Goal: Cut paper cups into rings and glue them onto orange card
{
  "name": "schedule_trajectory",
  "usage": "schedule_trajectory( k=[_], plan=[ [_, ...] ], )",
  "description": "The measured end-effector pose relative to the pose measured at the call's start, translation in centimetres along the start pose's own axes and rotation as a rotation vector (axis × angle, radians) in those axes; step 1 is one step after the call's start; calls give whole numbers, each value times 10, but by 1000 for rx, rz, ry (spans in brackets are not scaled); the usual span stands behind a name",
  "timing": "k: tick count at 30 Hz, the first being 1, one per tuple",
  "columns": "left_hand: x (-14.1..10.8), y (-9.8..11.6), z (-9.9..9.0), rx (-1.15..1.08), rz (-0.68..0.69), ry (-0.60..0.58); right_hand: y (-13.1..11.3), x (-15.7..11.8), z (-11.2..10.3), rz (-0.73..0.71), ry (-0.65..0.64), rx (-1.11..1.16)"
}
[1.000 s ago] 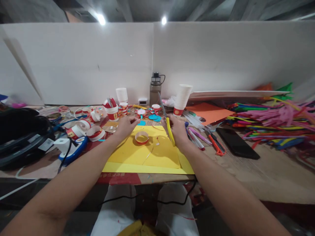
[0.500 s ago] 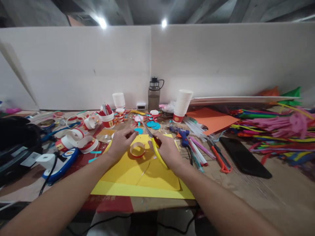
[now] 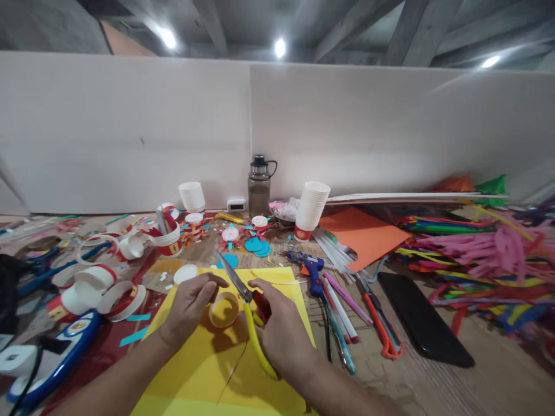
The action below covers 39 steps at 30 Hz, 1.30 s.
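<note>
My right hand (image 3: 284, 326) grips a pair of scissors (image 3: 246, 294) with yellow handles; the blades point up and to the left, away from me. Just left of a cut paper-cup ring (image 3: 224, 310) is my left hand (image 3: 191, 306), its fingers bent and drawn together. Whatever might be between those fingertips is hidden. The ring rests on yellow sheets (image 3: 182, 370), between my two hands. A thin dark strand (image 3: 234, 370) curves over the paper below the scissors.
Left lie more cut cup rings (image 3: 124, 301) and a blue-and-white device (image 3: 65, 352). Blue paper discs (image 3: 258, 247), a bottle (image 3: 259, 190) and stacked cups (image 3: 311, 211) stand or lie ahead. Right are a glue gun (image 3: 313, 271), orange-handled scissors (image 3: 384, 329), a phone (image 3: 425, 318) and pipe cleaners (image 3: 481, 231).
The view has shifted, so the tabletop sits lower and further left. My right hand still holds the scissors, and my left hand stays beside the ring.
</note>
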<state>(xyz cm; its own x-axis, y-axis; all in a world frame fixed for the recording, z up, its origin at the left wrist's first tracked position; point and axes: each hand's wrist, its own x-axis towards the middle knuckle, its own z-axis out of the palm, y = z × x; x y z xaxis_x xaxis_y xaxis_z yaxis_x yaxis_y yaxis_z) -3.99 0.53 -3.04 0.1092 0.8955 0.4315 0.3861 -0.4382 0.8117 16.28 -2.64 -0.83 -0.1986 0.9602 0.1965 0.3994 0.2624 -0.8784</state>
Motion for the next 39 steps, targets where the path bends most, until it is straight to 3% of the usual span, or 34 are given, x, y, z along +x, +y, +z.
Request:
schedule_trajectory(
  k=[4,10,12,15,18,20,22,25,28,32,39],
  plan=[
    [-7,6,7,-187,43,-75,-3,-4,8,18,-33,107],
    [-7,30,19,-521,-255,-78,-5,-5,29,-305,37,22],
    [-5,37,20,-658,-295,28,-14,-5,29,-408,57,-79],
    [-2,45,13,-821,-326,175,-33,-4,16,-491,-31,-216],
    [6,47,-3,-949,-399,213,-41,1,-5,-452,46,-307],
    [13,43,-14,-1052,-425,162,-34,9,-15,-369,149,-450],
    [20,34,-22,-1145,-440,124,-18,17,-20,-291,133,-611],
    [24,17,-25,-1217,-453,135,9,21,-17,-202,-17,-779],
    [22,1,-20,-1233,-511,174,21,19,-11,-167,-165,-873],
    [18,-13,-14,-1243,-584,217,15,14,-12,-133,-250,-926],
    [19,-24,-15,-1303,-560,252,9,-1,-15,-217,-330,-847]
  ],
)
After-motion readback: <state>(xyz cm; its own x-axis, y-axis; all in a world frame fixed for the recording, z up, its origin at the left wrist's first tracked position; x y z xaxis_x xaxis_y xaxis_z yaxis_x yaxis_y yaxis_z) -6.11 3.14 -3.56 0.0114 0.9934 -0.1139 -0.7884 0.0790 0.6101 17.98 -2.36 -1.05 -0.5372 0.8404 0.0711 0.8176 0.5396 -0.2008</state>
